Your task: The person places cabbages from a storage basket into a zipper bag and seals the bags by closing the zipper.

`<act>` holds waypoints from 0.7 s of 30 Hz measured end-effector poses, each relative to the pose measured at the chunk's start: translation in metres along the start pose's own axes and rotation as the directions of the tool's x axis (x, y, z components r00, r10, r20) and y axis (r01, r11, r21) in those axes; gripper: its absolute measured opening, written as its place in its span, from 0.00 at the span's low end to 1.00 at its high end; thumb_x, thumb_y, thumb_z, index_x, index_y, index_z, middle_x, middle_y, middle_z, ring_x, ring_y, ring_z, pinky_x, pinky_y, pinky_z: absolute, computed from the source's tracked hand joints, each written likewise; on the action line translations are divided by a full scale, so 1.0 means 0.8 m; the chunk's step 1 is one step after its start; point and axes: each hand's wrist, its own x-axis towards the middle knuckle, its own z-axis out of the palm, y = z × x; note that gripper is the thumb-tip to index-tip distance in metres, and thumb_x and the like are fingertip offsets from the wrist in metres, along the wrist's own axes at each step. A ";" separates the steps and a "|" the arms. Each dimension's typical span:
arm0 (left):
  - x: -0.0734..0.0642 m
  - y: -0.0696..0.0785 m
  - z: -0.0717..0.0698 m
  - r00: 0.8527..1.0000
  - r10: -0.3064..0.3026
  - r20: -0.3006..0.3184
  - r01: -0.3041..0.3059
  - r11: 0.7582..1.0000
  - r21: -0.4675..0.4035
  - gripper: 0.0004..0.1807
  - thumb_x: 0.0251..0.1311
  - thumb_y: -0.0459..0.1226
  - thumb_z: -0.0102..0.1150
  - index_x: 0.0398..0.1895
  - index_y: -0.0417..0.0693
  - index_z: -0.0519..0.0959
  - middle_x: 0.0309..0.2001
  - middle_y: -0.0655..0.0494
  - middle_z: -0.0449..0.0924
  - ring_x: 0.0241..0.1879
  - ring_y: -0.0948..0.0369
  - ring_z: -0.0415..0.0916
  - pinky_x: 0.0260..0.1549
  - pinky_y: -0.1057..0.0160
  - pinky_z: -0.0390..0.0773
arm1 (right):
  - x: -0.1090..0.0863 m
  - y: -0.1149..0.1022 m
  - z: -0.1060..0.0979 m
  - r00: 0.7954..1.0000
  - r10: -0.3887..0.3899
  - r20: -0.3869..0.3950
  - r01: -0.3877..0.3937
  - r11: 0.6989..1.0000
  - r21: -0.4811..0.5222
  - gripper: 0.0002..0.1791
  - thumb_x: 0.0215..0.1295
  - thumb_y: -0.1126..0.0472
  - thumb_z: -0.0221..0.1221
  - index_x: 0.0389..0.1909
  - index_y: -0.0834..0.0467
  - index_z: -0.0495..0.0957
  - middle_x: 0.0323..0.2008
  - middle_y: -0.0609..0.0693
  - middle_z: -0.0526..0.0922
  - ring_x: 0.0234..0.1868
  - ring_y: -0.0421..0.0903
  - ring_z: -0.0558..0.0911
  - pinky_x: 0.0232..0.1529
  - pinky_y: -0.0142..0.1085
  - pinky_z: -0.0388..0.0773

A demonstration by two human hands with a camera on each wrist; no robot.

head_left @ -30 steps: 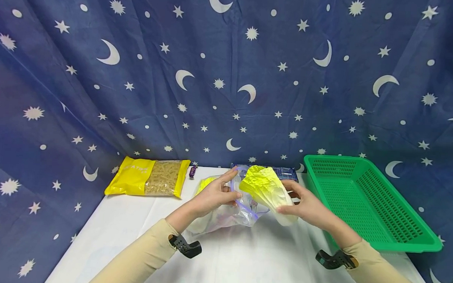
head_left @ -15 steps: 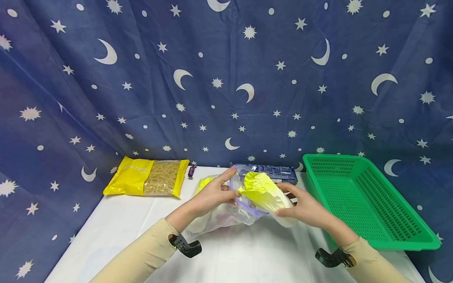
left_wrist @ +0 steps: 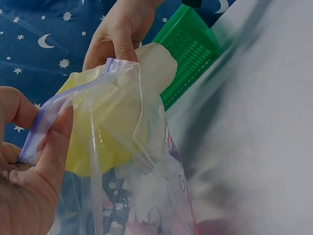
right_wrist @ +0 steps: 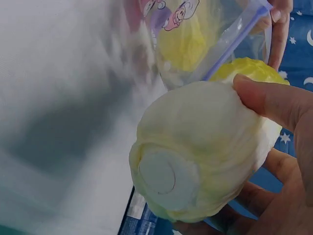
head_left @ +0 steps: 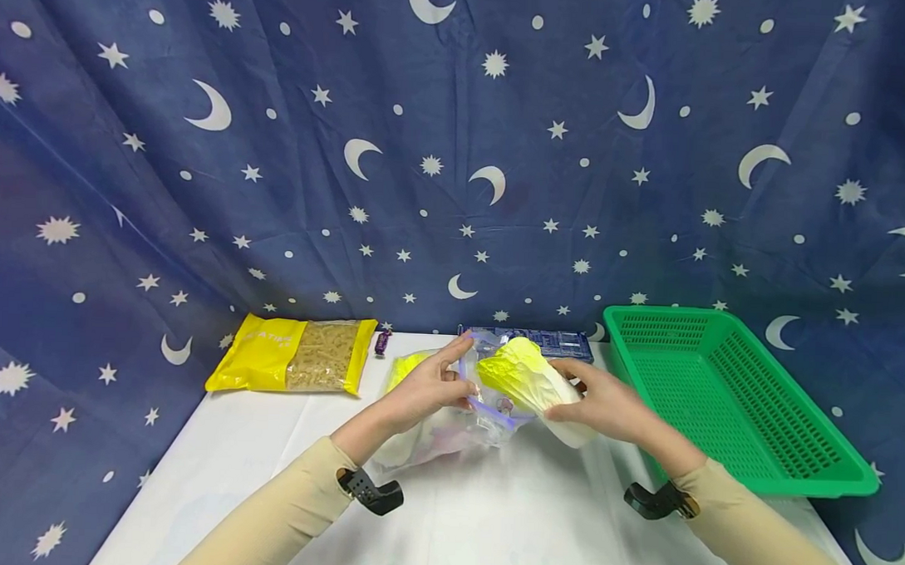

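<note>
My left hand (head_left: 426, 387) pinches the purple-edged mouth of a clear zip bag (head_left: 480, 437), thumb and fingers on either side of the strip. A yellow and white bundle (right_wrist: 183, 44) shows through the bag's printed film. My right hand (head_left: 609, 404) grips a small napa cabbage (head_left: 527, 376) by its pale lower half. Its yellow leafy end points at the bag's mouth, and its flat cut base faces the right wrist camera. In the left wrist view the bag's film overlaps the cabbage's leaves, while the white stem end (left_wrist: 159, 66) sticks out past it.
A green plastic basket (head_left: 745, 484) stands at the right. At the back left lies a yellow pasta packet (head_left: 293, 356), with a small purple-wrapped sweet (head_left: 382, 341) beside it. A blue flat packet (head_left: 570, 345) lies behind the bag. A star-patterned cloth hangs behind the table.
My right hand has turned the cabbage, so its leafy end looks narrower and more rolled, and it has dipped and risen slightly. The left hand keeps its hold on the bag.
</note>
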 end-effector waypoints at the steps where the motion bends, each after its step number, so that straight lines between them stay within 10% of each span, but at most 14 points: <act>1: 0.000 0.001 0.001 1.000 0.000 -0.002 0.000 1.000 0.001 0.48 0.63 0.30 0.60 0.83 0.47 0.47 0.83 0.65 0.37 0.43 0.58 0.79 0.48 0.59 0.85 | 0.000 -0.001 0.001 1.000 -0.008 -0.004 0.008 0.999 -0.034 0.43 0.53 0.44 0.75 0.70 0.47 0.72 0.56 0.51 0.80 0.45 0.49 0.79 0.33 0.39 0.80; 10: 0.004 0.002 0.006 1.000 0.003 -0.011 -0.004 1.000 -0.023 0.47 0.64 0.29 0.59 0.83 0.44 0.47 0.83 0.66 0.37 0.50 0.55 0.80 0.49 0.56 0.85 | 0.003 -0.024 0.008 0.995 -0.097 0.015 0.095 0.919 -0.381 0.42 0.50 0.41 0.74 0.68 0.45 0.76 0.51 0.47 0.81 0.39 0.44 0.77 0.28 0.39 0.74; 21: 0.009 0.001 0.009 1.000 0.003 -0.010 -0.003 1.000 -0.001 0.47 0.66 0.28 0.57 0.84 0.49 0.45 0.83 0.66 0.35 0.52 0.54 0.78 0.50 0.57 0.85 | 0.016 -0.045 0.011 0.978 -0.177 0.114 0.210 0.828 -0.520 0.38 0.49 0.46 0.74 0.66 0.43 0.79 0.48 0.45 0.81 0.35 0.42 0.74 0.27 0.38 0.72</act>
